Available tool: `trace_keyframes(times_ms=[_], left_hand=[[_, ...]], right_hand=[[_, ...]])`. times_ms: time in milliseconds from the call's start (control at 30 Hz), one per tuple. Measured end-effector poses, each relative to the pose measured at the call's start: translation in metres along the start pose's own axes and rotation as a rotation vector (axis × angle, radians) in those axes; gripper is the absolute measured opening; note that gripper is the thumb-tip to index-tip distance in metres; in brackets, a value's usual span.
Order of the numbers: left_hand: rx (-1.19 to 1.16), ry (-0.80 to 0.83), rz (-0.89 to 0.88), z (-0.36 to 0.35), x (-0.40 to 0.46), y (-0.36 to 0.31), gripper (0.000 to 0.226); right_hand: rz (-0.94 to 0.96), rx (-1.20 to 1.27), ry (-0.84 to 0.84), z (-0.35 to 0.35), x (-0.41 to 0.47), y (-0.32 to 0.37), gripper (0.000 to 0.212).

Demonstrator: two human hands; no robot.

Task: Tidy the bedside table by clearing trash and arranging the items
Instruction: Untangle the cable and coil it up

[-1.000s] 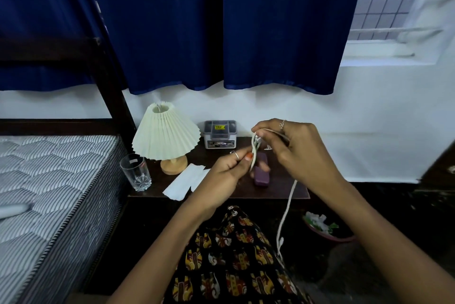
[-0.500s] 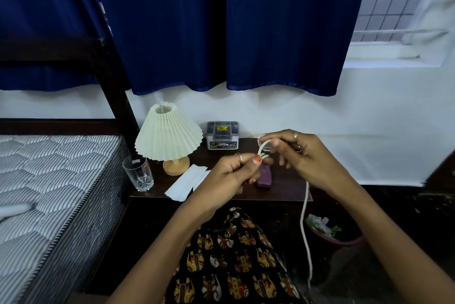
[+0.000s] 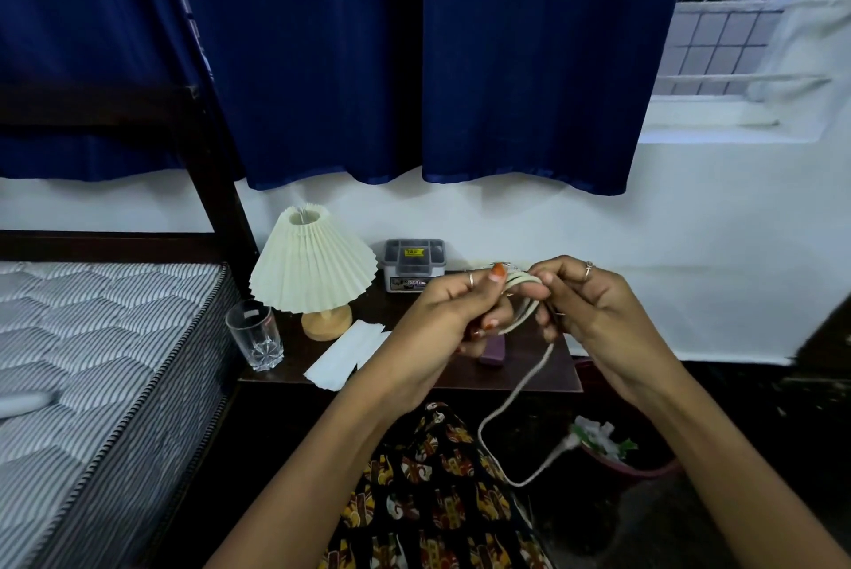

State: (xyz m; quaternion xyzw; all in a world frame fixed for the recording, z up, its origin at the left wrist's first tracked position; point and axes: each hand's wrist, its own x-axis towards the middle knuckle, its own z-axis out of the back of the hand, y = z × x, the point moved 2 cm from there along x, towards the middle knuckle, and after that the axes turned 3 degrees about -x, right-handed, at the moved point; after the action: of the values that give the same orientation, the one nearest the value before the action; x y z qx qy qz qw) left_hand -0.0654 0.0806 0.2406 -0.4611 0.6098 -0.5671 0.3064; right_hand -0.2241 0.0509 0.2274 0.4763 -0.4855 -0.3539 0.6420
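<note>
Fingers of the left hand point(image 3: 453, 306) and right hand point(image 3: 594, 306) pinch a looped white cable point(image 3: 518, 308) (tail dangling) above the worktop point(image 3: 548, 373).

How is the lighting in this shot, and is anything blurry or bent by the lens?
Head view: dim and blue-tinted, with the white wall brightest and the floor near the trash bin almost black; wide-angle lens bows the bed frame post and window; both hands, left hand and right hand, and the coiled white cable look reasonably sharp; no strong glare.
</note>
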Motion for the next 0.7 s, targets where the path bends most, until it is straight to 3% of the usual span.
trace_keyframes(times_ms=[67, 200, 367, 533, 700], left_hand=[[-0.067, -0.013, -0.008, -0.004, 0.002, -0.001, 0.038], [-0.126, -0.051, -0.015, -0.009, 0.005, -0.005, 0.04], [-0.191, -0.077, -0.036, -0.009, 0.006, -0.011, 0.04], [-0.157, -0.111, -0.098, -0.002, 0.008, -0.016, 0.037], [0.208, -0.313, -0.143, 0.018, 0.014, -0.015, 0.035]], right_hand=[[0.006, 0.07, -0.022, -0.002, -0.002, -0.003, 0.037], [-0.015, 0.172, -0.099, -0.012, -0.008, -0.014, 0.03], [-0.056, 0.098, -0.11, -0.024, -0.022, -0.036, 0.031], [-0.141, -0.14, -0.045, -0.04, -0.038, -0.066, 0.018], [-0.055, -0.589, 0.052, -0.047, -0.051, -0.067, 0.021]])
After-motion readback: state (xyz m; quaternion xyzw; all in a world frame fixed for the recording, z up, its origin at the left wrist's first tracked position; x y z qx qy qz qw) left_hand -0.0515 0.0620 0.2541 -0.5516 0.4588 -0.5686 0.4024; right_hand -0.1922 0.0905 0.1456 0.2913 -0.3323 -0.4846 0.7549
